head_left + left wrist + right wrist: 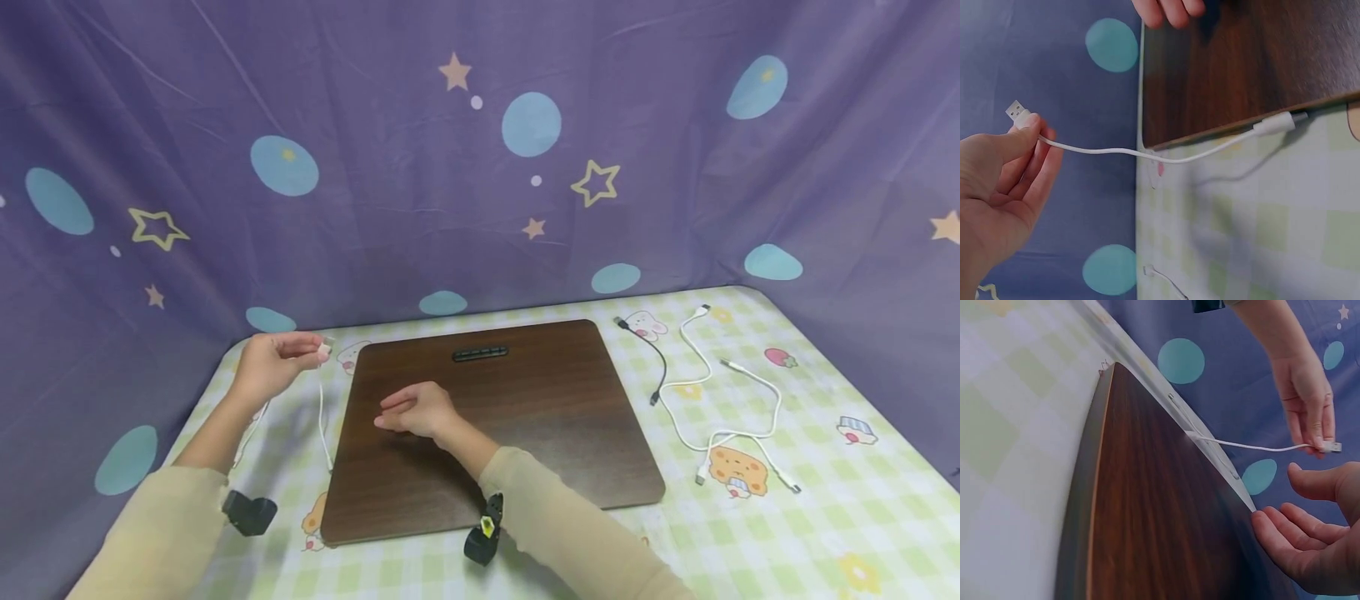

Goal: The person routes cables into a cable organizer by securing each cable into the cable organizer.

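My left hand [279, 364] is raised off the board's left side and pinches the USB plug [1017, 112] of a short white charging cable [1116, 150] between thumb and fingers. The cable hangs from there, and its other white connector [1274, 124] dangles by the board's edge in the left wrist view. Over the left half of the dark brown wooden board [517, 417], my right hand [420, 408] hovers with thumb and fingers apart. In the right wrist view nothing lies between the right hand's fingers [1297, 531].
Another white cable [249, 433] lies on the checked tablecloth [832, 508] left of the board. To the right lie a short black cable [663, 360] and white cables [777, 400]. A black slotted strip [480, 353] sits near the board's back edge. Purple curtain [390, 208] stands behind.
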A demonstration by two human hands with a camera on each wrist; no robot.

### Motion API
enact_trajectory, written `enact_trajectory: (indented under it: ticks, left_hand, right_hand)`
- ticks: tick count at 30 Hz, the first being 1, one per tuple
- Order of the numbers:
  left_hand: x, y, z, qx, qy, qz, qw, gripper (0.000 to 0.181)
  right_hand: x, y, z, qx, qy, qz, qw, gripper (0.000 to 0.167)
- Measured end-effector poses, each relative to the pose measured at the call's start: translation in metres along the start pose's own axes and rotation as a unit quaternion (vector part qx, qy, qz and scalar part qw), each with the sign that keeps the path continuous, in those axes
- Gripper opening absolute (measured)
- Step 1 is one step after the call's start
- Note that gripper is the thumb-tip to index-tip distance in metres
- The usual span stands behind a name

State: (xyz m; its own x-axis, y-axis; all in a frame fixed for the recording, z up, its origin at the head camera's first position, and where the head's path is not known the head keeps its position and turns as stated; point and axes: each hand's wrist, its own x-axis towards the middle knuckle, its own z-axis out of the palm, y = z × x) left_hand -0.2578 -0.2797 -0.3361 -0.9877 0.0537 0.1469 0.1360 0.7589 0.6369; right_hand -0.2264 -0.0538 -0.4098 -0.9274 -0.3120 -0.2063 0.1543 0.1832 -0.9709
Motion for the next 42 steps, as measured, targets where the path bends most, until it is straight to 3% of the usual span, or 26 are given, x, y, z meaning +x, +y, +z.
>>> enact_trajectory:
  ticks: [7, 12, 18, 29, 33, 37, 42]
  left_hand:
    - [-0.003, 0.021, -0.003, 0.019, -0.010, 0.015, 0.9997, 0.039]
    - [-0.004, 0.036, -0.005, 0.033, -0.012, 0.041, 0.9985, 0.034]
    - [-0.001, 0.052, -0.005, 0.037, -0.012, 0.081, 0.9959, 0.027]
    - [-0.002, 0.087, 0.000, 0.030, -0.001, 0.115, 0.9929, 0.021]
    - [-0.001, 0.090, 0.006, 0.014, 0.001, 0.108, 0.9940, 0.022]
    - [0.002, 0.090, 0.012, -0.009, -0.003, 0.084, 0.9964, 0.026]
    - [0.009, 0.090, 0.022, -0.077, -0.017, 0.049, 0.9957, 0.032]
  right_hand:
    - [0.000, -0.003, 0.010, 0.002, -0.005, -0.015, 0.9999, 0.028]
    - [-0.001, -0.005, 0.017, -0.009, 0.006, -0.033, 0.9994, 0.025]
    - [0.003, -0.003, 0.023, 0.010, 0.009, -0.043, 0.9990, 0.026]
    - [0.004, -0.003, 0.023, 0.046, 0.024, -0.076, 0.9957, 0.022]
    - [0.002, -0.003, 0.022, 0.061, 0.031, -0.083, 0.9942, 0.021]
    - [0.000, -0.002, 0.020, 0.119, 0.023, -0.077, 0.9896, 0.022]
    - [-0.004, 0.001, 0.014, 0.193, 0.004, -0.073, 0.9785, 0.023]
